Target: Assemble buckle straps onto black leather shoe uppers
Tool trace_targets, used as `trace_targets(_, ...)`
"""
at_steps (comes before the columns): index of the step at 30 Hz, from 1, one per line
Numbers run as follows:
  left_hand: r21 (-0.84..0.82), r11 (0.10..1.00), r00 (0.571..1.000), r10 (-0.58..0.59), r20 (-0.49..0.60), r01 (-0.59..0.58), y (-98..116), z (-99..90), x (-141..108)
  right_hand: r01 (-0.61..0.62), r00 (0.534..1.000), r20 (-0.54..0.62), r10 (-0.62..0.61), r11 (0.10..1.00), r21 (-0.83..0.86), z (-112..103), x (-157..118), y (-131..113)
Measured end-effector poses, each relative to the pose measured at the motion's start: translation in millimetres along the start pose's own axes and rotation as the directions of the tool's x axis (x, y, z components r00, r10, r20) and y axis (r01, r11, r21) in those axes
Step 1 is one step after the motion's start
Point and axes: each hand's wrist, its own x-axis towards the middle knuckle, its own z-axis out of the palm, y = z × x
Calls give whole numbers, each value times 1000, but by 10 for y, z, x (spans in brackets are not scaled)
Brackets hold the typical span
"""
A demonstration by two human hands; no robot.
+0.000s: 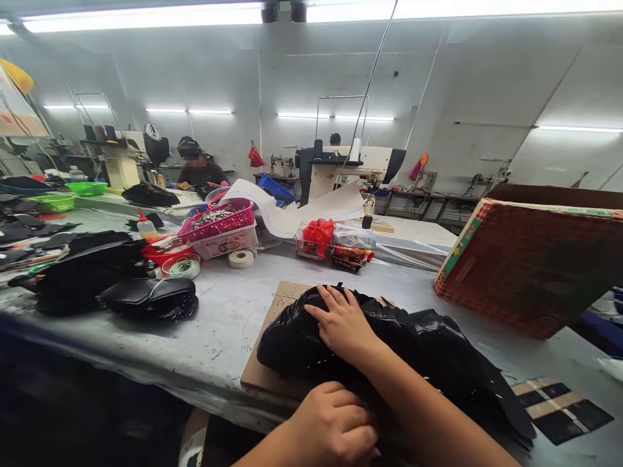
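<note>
A long heap of overlapping black leather-like pieces (433, 344) lies across a brown board (263, 370) at the front of the table. My right hand (343, 324) rests on top of the heap near its left end, palm down, with the fingers stretched out and apart. Lower down, by the front edge of the heap, my left hand (335, 421) is closed with its fingers curled under. Whatever it may hold is hidden behind the knuckles.
Left stand black bundles (150, 298), a pink basket (219, 220), a tape roll (241, 259) and a glue bottle (146, 227). Small packages (335, 246) sit behind the board. A cardboard box (530, 266) stands right. Beyond are a sewing machine (350, 165) and a seated person (199, 168).
</note>
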Motion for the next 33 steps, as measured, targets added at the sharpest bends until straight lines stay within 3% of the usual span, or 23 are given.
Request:
trace_targets(9, -8, 1000, 998, -16, 63, 17, -4, 6, -29, 51, 999, -4, -51, 999, 6, -16, 88, -15)
trace_targets(21, -3, 1000, 999, -20, 49, 21, -1, 45, -59, 86, 995, 54, -86, 996, 6, -36, 122, -47)
trace_targets(26, 11, 1000, 993, -26, 113, 25, -2, 51, -65, 98, 993, 61, -99, 995, 25, 3, 132, -54)
trace_targets(33, 8, 1000, 995, -25, 101, 25, -10, 66, -71, 95, 990, 99, -97, 995, 29, -7, 133, -71)
